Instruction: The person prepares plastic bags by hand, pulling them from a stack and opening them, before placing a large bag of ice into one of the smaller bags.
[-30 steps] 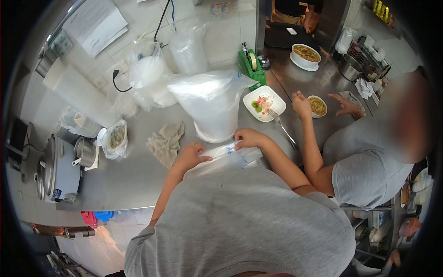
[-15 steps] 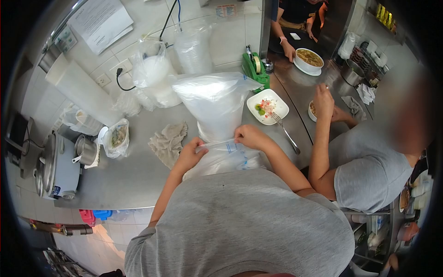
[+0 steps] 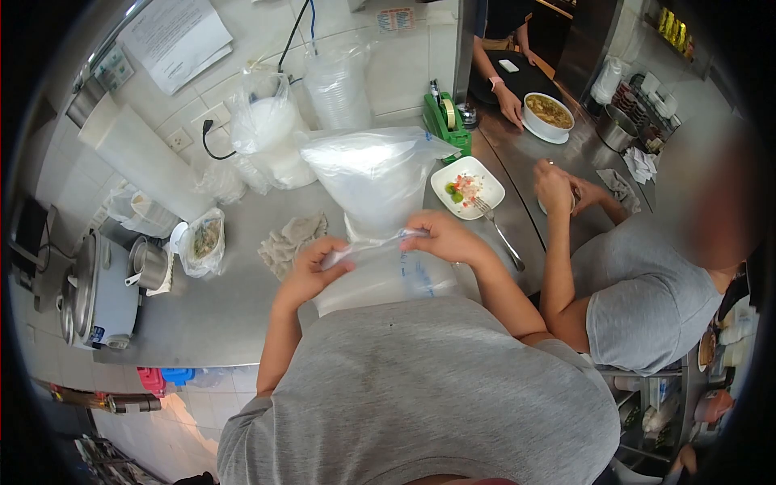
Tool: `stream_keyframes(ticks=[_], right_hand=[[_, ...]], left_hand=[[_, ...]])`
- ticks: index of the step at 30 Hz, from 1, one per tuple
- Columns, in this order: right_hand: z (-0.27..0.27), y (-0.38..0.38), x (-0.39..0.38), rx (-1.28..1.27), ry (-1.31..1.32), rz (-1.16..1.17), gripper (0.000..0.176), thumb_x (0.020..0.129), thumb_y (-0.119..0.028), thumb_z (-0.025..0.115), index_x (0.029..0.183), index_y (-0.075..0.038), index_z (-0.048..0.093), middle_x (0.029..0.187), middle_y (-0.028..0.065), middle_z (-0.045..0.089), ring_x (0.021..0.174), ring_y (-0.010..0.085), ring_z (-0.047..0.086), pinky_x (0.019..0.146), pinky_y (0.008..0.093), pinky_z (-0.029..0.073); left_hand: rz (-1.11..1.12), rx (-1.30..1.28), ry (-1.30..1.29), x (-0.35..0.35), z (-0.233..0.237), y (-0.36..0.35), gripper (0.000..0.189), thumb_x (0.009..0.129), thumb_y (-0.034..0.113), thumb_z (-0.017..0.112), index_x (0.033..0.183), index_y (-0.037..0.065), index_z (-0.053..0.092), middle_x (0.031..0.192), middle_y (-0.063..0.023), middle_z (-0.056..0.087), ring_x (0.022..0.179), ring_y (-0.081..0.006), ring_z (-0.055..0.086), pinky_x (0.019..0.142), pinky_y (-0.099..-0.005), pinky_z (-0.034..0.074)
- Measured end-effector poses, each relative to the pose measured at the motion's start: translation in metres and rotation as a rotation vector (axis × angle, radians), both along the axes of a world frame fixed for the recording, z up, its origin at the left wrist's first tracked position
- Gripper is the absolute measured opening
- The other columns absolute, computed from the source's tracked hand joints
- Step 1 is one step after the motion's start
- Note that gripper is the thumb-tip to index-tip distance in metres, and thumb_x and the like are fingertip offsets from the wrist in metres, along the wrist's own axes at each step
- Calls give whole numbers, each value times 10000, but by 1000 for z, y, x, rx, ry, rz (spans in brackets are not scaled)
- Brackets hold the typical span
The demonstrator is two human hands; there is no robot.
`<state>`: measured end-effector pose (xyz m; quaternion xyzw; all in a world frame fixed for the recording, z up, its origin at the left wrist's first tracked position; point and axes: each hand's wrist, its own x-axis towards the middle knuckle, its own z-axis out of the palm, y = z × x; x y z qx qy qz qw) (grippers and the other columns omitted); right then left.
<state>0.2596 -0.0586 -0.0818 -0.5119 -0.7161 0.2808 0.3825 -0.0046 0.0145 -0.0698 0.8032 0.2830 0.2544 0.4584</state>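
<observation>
A large clear plastic bag [image 3: 364, 178] stands on the steel counter in front of me, with pale, hard-to-make-out contents in its upper part. Its near part [image 3: 380, 283], printed in blue, spreads toward my body. My left hand [image 3: 317, 271] pinches the plastic at the left, thumb against fingers. At the right, my right hand [image 3: 436, 240] grips the same stretch of plastic, so that an edge runs taut between both hands. A crumpled cloth [image 3: 293, 242] lies just beyond my left hand. Past my right hand is a white square plate [image 3: 477, 179] with chopped food and a fork [image 3: 501, 234].
A green tape dispenser [image 3: 444, 121] stands behind the plate. At right, a co-worker's hands [image 3: 558, 190] hold a small bowl; across the counter another person's hand [image 3: 508, 105] is beside a soup bowl [image 3: 548, 111]. Bagged food [image 3: 202, 242] and a rice cooker [image 3: 101, 283] are at left.
Both my hands have shifted slightly along the plastic, the left one outward and turned. The co-worker's raised hand has come down to the small bowl. The soup bowl has moved slightly right.
</observation>
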Motion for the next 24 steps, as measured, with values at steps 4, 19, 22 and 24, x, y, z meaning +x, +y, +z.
stream_keyframes(ticks=[4, 19, 22, 24], right_hand=[[15, -7, 1, -90, 251, -132, 167, 779, -140, 682, 788, -28, 558, 719, -1, 534, 686, 70, 480, 617, 227, 396], [24, -8, 2, 42, 431, -136, 131, 802, -105, 661, 774, -27, 559, 744, -24, 549, 713, 44, 483, 651, 190, 395], [26, -9, 5, 2, 291, -150, 151, 817, -119, 645, 733, -21, 566, 736, -17, 546, 705, 47, 482, 642, 189, 390], [20, -6, 6, 21, 224, -169, 165, 823, -125, 638, 715, -21, 570, 735, -16, 547, 700, 48, 482, 638, 187, 388]], left_hand=[[68, -80, -64, -16, 7, 12, 118, 803, 60, 645, 903, 42, 584, 816, 11, 562, 776, -70, 495, 707, -199, 390], [214, -100, -359, -7, 21, 0, 86, 819, 44, 596, 737, 24, 582, 935, -33, 611, 865, -104, 527, 783, -232, 398], [251, -103, -473, 0, 21, -1, 58, 819, 37, 592, 762, 23, 593, 968, -56, 623, 875, -118, 546, 794, -237, 410], [215, -173, -636, -2, 13, 2, 31, 818, 36, 596, 788, 28, 599, 955, -61, 626, 866, -125, 553, 794, -237, 415]])
